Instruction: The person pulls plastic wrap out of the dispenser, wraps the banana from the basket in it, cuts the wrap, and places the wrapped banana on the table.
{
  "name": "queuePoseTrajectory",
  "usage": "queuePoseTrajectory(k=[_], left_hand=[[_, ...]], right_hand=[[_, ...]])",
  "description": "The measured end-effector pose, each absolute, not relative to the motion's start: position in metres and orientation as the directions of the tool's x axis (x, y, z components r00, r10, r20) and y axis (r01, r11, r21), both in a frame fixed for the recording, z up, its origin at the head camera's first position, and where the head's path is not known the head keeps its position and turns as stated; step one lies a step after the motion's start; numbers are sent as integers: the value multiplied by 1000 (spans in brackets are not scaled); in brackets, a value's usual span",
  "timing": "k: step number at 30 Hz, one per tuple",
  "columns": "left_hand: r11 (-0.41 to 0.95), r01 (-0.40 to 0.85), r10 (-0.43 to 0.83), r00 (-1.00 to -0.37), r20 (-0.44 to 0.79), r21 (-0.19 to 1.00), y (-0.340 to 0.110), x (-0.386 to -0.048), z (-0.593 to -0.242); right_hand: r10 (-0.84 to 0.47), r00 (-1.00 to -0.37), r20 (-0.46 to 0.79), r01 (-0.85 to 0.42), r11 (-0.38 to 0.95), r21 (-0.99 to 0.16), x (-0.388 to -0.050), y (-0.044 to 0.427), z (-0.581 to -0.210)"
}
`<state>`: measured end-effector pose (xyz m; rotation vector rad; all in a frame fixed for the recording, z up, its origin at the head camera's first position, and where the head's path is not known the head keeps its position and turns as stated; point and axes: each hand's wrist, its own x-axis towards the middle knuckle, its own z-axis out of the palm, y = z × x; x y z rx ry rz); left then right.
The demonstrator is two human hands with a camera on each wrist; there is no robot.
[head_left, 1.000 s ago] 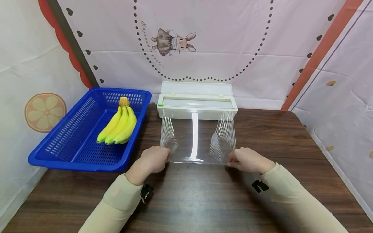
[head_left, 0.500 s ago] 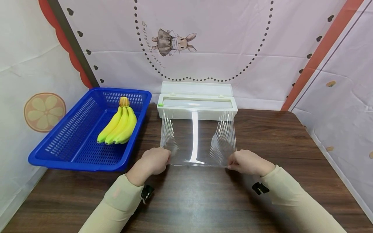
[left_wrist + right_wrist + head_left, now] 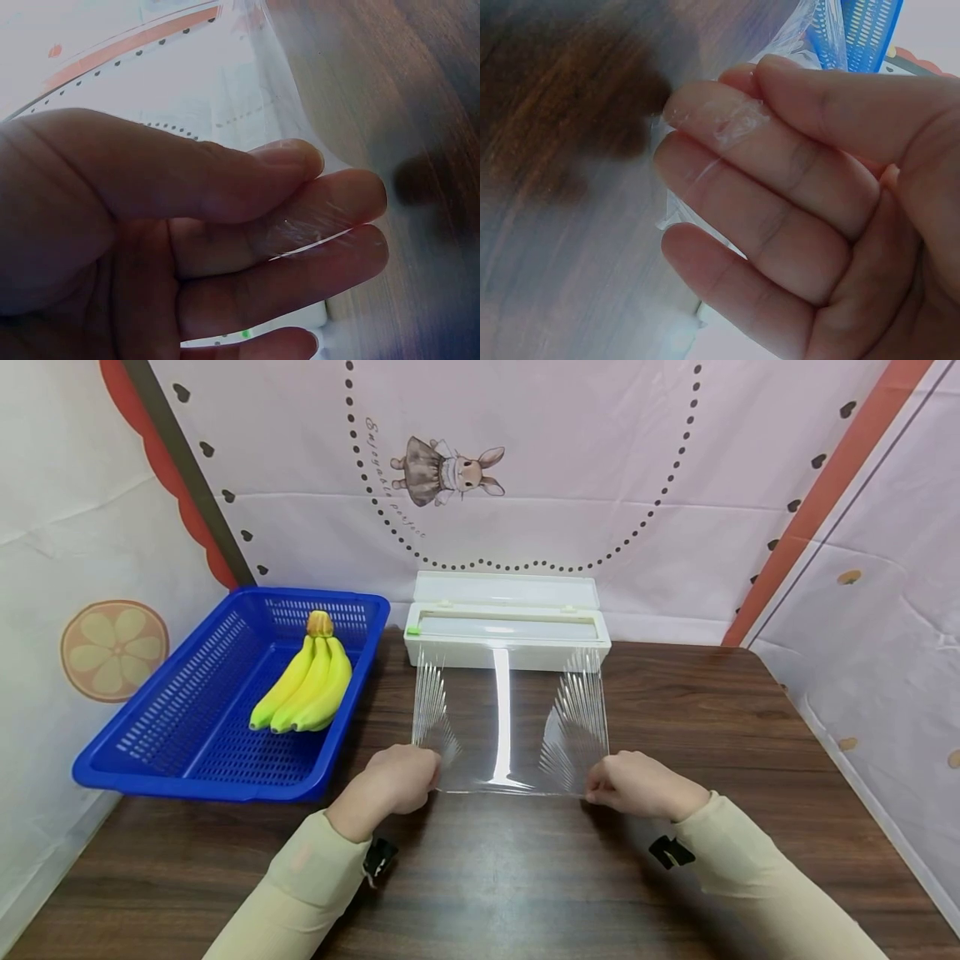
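A clear sheet of plastic wrap (image 3: 480,727) stretches from a white wrap dispenser (image 3: 510,653) toward me, taut, with creases fanning along both sides. My left hand (image 3: 393,777) pinches its near left corner between thumb and fingers. At the near right corner, my right hand (image 3: 637,783) pinches the film the same way. In the left wrist view, the thumb (image 3: 277,161) presses on film that lies over the fingers. Crumpled film (image 3: 739,124) clings to the fingers in the right wrist view. The dispenser's lid (image 3: 506,587) stands raised at the back.
A blue plastic basket (image 3: 97,768) stands on the left with a bunch of yellow bananas (image 3: 307,685) in it. The brown wooden table (image 3: 510,885) lies under everything. A printed cloth (image 3: 570,460) hangs behind and at the sides.
Both hands have moved slightly toward me, drawing the near edge of the plastic wrap with them. The dispenser, basket and bananas have stayed in place.
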<state>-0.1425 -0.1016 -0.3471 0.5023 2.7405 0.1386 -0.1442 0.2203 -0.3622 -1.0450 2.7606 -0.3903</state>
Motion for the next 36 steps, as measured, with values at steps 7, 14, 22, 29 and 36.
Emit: queuePoseTrajectory(k=[7,14,22,29,36], left_hand=[[926,336,376,-867,-327,174,-101,-140,-346],[924,339,380,-863,-334,176,-101,-138,-346],[918,348,393,-857,-333,189,-101,-139,-347],[917,334,394,-848,-355,220,-100,-138,-347],[915,323,393,-846,-360,240,-99,-135,-344]], right_hand=[[-677,-734,-60,-631,711,-310,-142,221,-363],[-676,-733,-75,-622,710,-329,-139,221,-361],[-682,-727,-88,-621,706,-341,-137,222,-360],[-672,-730,-124,-596,715,-364,-137,224,-364],[-673,-727,-137,-581,709,-400,-134,224,-363]])
